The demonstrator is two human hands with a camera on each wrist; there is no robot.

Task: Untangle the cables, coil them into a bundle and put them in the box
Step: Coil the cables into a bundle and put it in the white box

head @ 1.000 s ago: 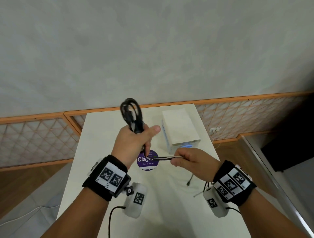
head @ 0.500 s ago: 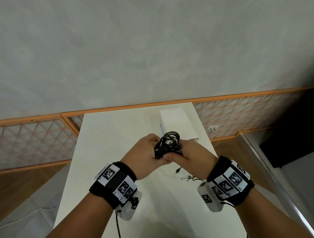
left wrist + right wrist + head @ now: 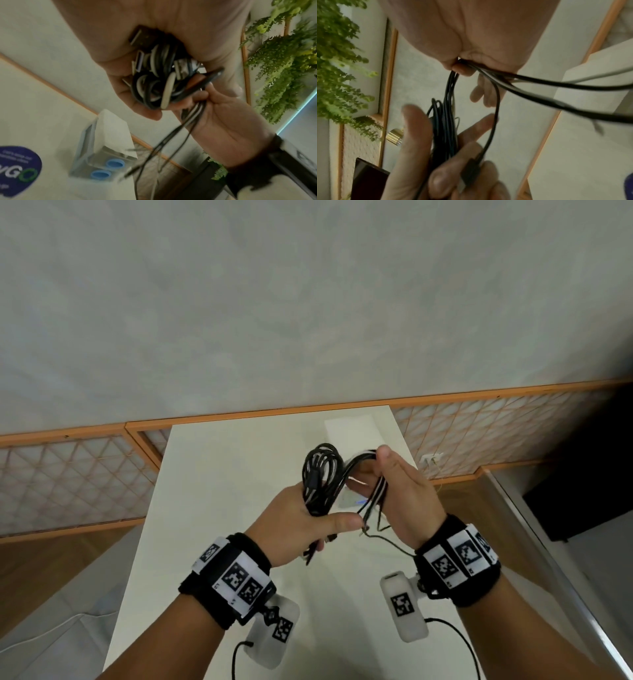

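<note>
- Head view: at frame centre, the left hand gripped the coiled cables; the hands, pressed together half a second before, had parted, the right hand drawing out loose strands. Coiling seemed unfinished; the box waited behind on the tabletop.
- Left wrist view: fingers wrapped the bundle, plugs showing.
- Right wrist view: thumb and fingers pinched several strands.

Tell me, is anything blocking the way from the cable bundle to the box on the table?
Nothing visible does. The cable bundle is held above the table by the left hand and right hand, the box just beyond them.
</note>
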